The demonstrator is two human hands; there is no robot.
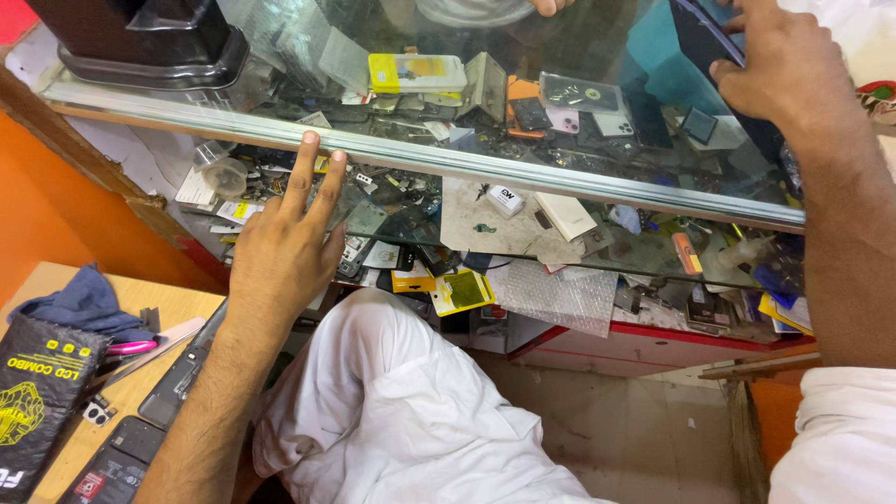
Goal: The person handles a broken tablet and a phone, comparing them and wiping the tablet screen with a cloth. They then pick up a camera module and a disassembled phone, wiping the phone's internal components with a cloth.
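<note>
My left hand point(280, 243) is raised with its fingers spread. Its index and middle fingertips rest against the metal front rail point(485, 166) of a glass display counter, and it holds nothing. On the counter top at the upper right, my right hand point(784, 65) grips a dark flat phone point(695, 37), tilted on the glass. My knee in white trousers point(392, 401) is below the counter.
Inside the counter lie several phone parts, a yellow and white box point(415, 73) and bubble wrap point(560, 294). A black device point(140, 42) stands on the glass top left. A wooden table point(140, 297) holds a black packet point(33, 392), blue cloth point(84, 303) and a dismantled phone point(173, 383). Another person's fingertip point(551, 6) shows at the top.
</note>
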